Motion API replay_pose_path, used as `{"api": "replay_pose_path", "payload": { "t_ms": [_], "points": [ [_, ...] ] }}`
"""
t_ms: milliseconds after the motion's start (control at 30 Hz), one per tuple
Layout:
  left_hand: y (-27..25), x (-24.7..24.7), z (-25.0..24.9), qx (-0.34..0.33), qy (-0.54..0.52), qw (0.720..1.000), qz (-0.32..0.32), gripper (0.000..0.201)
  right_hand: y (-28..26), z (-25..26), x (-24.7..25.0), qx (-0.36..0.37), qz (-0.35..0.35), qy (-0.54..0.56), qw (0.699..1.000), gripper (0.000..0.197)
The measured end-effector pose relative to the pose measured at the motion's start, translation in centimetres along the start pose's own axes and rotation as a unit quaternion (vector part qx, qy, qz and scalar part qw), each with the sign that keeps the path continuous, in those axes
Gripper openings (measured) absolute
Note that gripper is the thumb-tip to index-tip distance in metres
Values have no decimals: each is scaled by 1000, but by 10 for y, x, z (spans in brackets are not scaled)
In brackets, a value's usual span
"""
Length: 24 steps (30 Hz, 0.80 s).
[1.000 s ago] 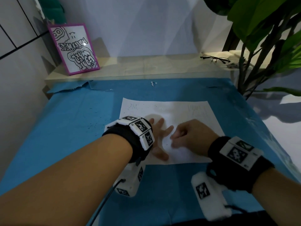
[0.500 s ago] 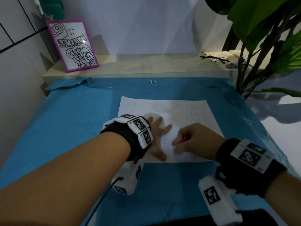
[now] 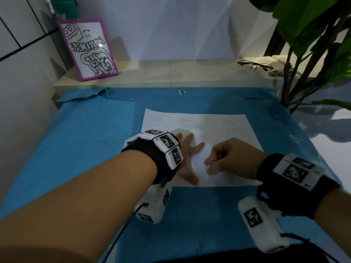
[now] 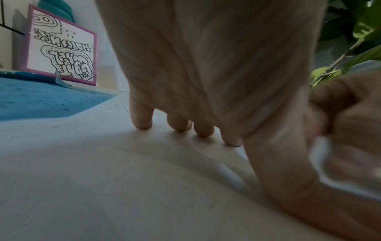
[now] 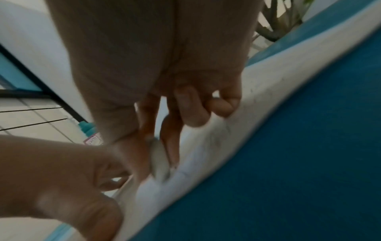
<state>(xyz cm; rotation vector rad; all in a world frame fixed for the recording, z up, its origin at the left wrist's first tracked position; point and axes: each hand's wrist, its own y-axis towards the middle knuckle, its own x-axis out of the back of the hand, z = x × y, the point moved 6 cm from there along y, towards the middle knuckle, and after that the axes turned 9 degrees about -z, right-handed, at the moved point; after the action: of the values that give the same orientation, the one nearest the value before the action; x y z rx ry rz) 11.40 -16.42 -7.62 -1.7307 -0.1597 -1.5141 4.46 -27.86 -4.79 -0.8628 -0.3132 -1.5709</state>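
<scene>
The left hand (image 3: 187,160) presses flat, fingers spread, on the near part of the white paper sheet (image 3: 218,124) lying on the blue surface (image 3: 85,141), and just beside it the right hand (image 3: 231,156) pinches a small whitish lump (image 5: 159,160) against that sheet.

The one piece of lettering is on the pink-framed drawing (image 3: 89,50) at the upper left of the head view. It shows fat black bubble letters in two bands on white, too distorted to make out as words. Square black-and-white marker codes, with no readable characters, stand on the left wrist band (image 3: 167,142), the right wrist band (image 3: 294,172) and the white camera housings (image 3: 253,217) below them. The sheet of paper (image 3: 209,126) on the desk bears only faint, illegible pencil marks.
</scene>
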Motion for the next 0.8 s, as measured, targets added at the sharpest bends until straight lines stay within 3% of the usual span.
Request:
{"api": "replay_pose_path", "payload": {
  "t_ms": [67,200,333,467,600,733,800],
  "points": [
    [-2,1,-1,2,1,1000,1,112,-3,-1,-4,-20,50,-16,998,5],
    [-3,4,-3,-3,14,1000,2,109,7,-2,11,-12,-70,22,997,6],
    [-3,2,-3,0,16,1000,-7,112,0,-2,-2,-32,50,-15,998,6],
    [-5,4,-4,-2,13,1000,-1,109,9,-2,12,-12,-71,9,997,6],
    [-4,2,-3,2,6,1000,0,111,0,-2,-1,-34,60,-35,997,4],
    [-7,5,-5,-1,1,1000,10,108,7,-4,14,-16,-61,1,998,6],
    [-7,4,-5,0,4,1000,7,109,4,-5,9,-12,-5,-28,1000,7]
  ]
}}
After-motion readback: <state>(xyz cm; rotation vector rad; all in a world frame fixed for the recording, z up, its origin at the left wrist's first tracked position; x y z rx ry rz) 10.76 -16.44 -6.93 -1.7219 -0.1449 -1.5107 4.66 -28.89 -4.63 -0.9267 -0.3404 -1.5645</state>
